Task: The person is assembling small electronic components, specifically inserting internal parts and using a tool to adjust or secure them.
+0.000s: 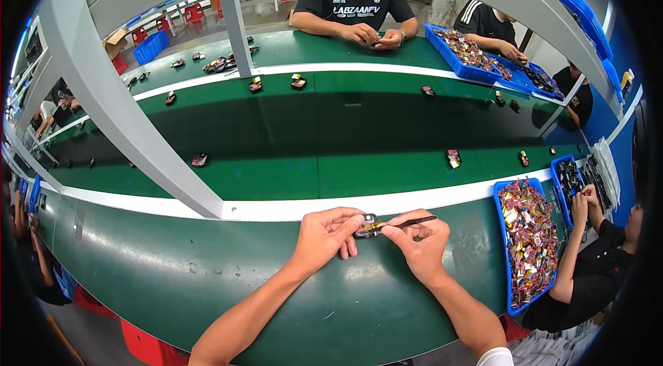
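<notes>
My left hand (327,235) pinches a small black plastic housing (367,226) with bits of yellow and metal inside it. My right hand (420,240) grips dark tweezers (411,223), whose tips reach into the housing from the right. Both hands are just above the green worktop (276,297), close to the white rail. What the tips touch inside the housing is too small to make out.
A blue tray (509,255) heaped with small wired parts stands to my right, near a co-worker's hands (583,204). Beyond the white rail (290,208), several small assemblies lie on a green conveyor belt (359,179). A grey post (138,110) rises at left. Other people work across the belt.
</notes>
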A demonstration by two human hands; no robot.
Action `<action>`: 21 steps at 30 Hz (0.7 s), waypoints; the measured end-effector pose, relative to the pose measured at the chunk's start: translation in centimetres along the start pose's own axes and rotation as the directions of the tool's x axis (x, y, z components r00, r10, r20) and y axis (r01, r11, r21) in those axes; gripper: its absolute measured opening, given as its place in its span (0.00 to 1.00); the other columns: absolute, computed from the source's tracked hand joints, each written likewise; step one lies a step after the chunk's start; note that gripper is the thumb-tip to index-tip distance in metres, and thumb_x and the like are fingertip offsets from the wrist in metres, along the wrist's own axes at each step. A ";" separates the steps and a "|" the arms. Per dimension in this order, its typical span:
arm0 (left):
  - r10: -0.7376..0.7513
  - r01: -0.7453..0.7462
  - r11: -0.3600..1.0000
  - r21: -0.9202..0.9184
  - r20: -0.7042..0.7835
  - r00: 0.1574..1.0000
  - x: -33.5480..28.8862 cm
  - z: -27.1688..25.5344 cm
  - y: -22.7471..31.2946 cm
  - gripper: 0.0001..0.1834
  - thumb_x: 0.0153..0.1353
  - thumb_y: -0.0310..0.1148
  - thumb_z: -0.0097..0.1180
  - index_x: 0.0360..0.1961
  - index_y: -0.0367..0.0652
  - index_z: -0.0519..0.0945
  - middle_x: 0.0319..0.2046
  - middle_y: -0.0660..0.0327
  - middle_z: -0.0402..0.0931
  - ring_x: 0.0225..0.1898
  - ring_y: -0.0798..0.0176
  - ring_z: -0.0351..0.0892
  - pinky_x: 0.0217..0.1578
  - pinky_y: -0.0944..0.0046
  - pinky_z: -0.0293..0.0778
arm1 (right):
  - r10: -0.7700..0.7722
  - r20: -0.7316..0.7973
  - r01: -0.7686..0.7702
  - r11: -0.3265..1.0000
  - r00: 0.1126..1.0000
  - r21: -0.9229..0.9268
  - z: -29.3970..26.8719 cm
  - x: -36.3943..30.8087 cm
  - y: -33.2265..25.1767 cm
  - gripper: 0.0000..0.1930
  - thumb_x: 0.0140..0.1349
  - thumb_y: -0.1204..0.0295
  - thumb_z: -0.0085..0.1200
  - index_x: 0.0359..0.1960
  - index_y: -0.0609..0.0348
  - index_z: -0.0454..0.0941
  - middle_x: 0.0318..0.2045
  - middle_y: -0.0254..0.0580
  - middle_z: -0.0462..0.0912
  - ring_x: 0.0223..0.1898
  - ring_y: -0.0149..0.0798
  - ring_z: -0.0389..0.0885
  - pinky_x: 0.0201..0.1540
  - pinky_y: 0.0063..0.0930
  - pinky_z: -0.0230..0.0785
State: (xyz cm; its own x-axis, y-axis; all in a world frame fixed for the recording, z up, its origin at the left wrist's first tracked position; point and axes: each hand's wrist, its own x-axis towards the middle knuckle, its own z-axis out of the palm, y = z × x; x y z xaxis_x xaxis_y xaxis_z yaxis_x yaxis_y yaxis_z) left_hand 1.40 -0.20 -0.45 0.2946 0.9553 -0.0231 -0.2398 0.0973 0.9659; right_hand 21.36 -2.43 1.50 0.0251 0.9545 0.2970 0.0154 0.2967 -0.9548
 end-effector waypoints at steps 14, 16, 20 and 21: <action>0.019 -0.019 0.999 -0.046 0.008 1.000 -0.3 0.0 0.3 0.13 0.70 0.28 0.56 0.49 0.28 0.80 0.30 0.55 0.82 0.22 0.65 0.83 0.19 0.70 0.76 | -0.050 0.022 0.052 0.994 0.998 -0.099 0.2 -0.3 0.5 0.06 0.54 0.83 0.69 0.32 0.67 0.84 0.26 0.34 0.86 0.16 0.13 0.61 0.19 0.13 0.49; 0.018 -0.018 0.999 -0.043 0.011 1.000 -0.3 -0.1 0.3 0.13 0.70 0.28 0.56 0.50 0.28 0.80 0.30 0.54 0.82 0.23 0.65 0.83 0.20 0.70 0.77 | -0.054 0.018 0.056 0.992 0.998 -0.114 0.2 -0.3 0.4 0.05 0.54 0.83 0.69 0.31 0.67 0.85 0.26 0.34 0.86 0.16 0.14 0.61 0.19 0.13 0.50; 0.023 -0.022 0.998 -0.050 0.016 1.000 -0.3 -0.1 0.3 0.13 0.70 0.28 0.56 0.50 0.28 0.80 0.30 0.54 0.82 0.23 0.64 0.84 0.20 0.70 0.77 | -0.106 0.017 0.107 0.980 0.994 -0.170 0.2 -0.3 0.3 0.04 0.53 0.82 0.70 0.29 0.66 0.86 0.26 0.34 0.86 0.16 0.14 0.61 0.19 0.15 0.50; 0.025 -0.025 0.998 -0.053 0.015 1.000 -0.2 -0.1 0.3 0.13 0.70 0.28 0.56 0.50 0.28 0.80 0.30 0.53 0.82 0.23 0.64 0.84 0.20 0.70 0.78 | -0.106 0.017 0.107 0.980 0.994 -0.170 0.2 -0.3 0.3 0.04 0.53 0.82 0.70 0.29 0.66 0.86 0.26 0.34 0.86 0.16 0.14 0.61 0.19 0.15 0.50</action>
State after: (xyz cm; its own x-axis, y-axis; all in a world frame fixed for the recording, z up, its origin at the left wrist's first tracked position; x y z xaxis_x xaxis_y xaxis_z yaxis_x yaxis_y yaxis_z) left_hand 1.18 -0.38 -0.18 0.3020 0.9533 0.0052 -0.2955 0.0884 0.9513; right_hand 21.13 -2.61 1.17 0.0061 0.9182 0.3960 0.1878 0.3879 -0.9024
